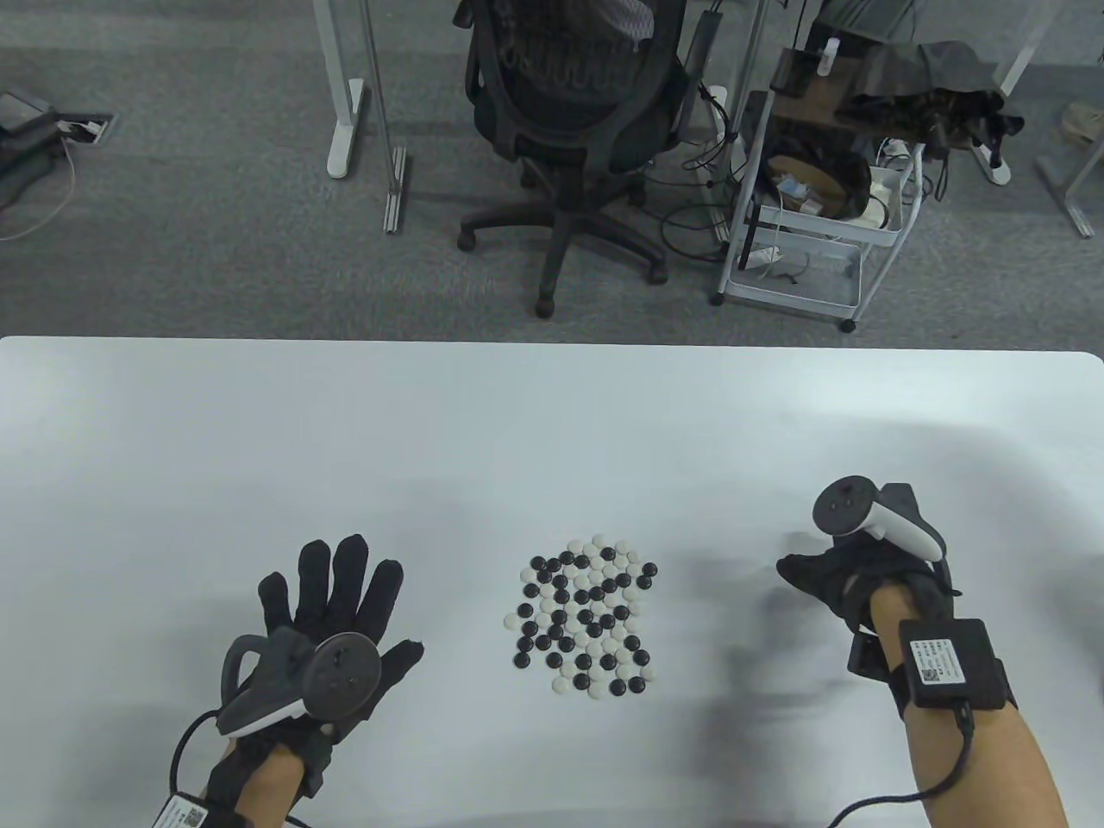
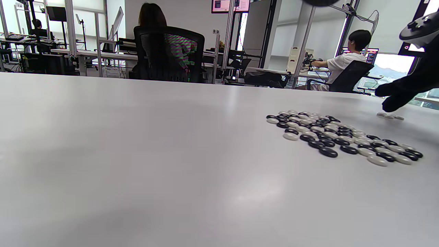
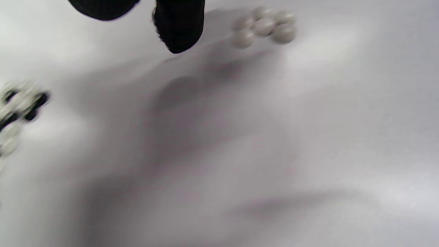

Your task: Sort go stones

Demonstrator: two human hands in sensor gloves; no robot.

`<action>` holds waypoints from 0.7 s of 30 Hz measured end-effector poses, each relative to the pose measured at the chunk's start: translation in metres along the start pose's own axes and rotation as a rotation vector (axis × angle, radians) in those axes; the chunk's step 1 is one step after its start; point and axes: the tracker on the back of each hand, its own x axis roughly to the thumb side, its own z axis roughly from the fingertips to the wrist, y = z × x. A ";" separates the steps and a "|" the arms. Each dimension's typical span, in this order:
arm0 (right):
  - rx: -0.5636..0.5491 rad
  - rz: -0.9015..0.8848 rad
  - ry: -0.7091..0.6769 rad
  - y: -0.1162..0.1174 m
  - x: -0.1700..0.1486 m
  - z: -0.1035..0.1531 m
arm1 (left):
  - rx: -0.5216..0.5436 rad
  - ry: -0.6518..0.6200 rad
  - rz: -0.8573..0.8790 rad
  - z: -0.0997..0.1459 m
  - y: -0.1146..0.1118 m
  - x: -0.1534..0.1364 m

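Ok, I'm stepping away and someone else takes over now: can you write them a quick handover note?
Left hand: open, fingers spread, holding nothing, left of the mixed pile.
Right hand: curled, by the small group of white stones; whether it holds a stone can't be told.
Done: a few white stones set apart to the right.
Left: most stones, black and white, unsorted in the middle of the table; no black group yet.

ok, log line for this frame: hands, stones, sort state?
left hand: open, flat, idle | right hand: curled, grasp unclear | mixed pile: black and white, centre | white stones: small group apart, near right hand
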 end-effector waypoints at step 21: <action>0.217 0.372 -0.365 0.098 0.111 0.023 | 0.002 -0.002 0.002 0.001 0.002 0.001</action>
